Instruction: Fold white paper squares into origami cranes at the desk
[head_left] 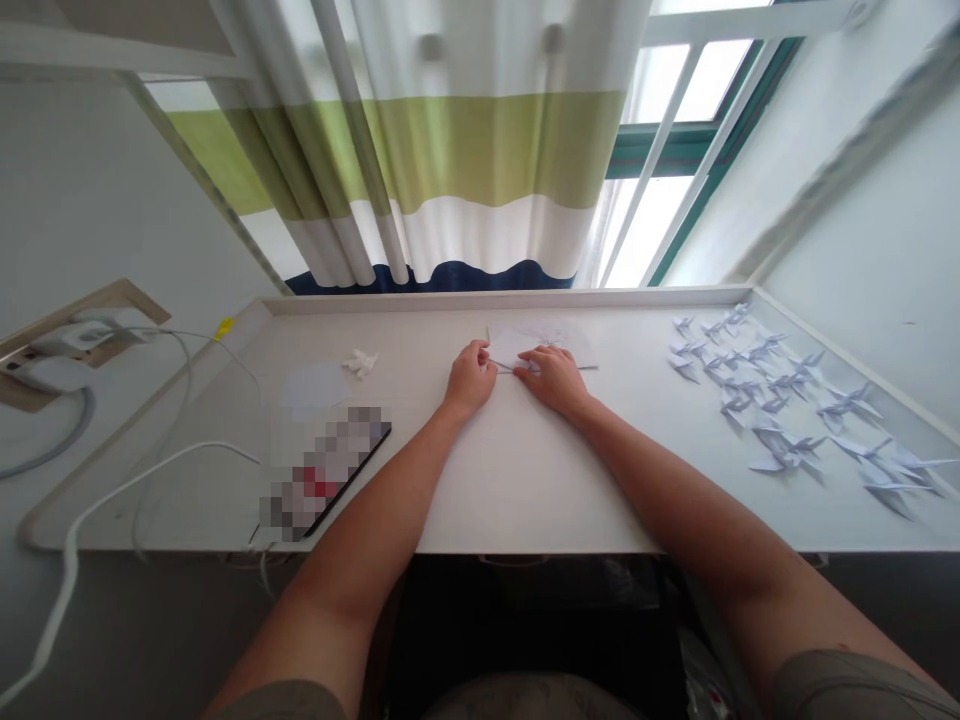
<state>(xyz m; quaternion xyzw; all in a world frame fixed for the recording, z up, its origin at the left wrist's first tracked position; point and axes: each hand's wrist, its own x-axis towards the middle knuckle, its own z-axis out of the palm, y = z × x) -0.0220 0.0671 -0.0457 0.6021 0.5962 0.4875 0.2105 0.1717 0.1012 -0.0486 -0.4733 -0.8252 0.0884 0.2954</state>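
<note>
Near the middle of the white desk, my left hand [471, 376] pinches one end of a small piece of folded white paper [505, 368]. My right hand [554, 378] is on the same paper from the other side, its fingers bent and pressed down on it; the fingertips are partly hidden. Just behind both hands lies a flat white sheet [529, 333] with faint marks. A thin straight edge sticks out to the right from beneath my right hand; I cannot make out what it belongs to.
Many folded paper cranes [791, 385] spread over the desk's right side. Left of my hands are a crumpled white piece [361, 364], a pale sheet [313, 388] and a pixelated device with a black edge [349, 483]. White cables [112, 490] run from wall sockets. A raised rim [510, 299] borders the desk.
</note>
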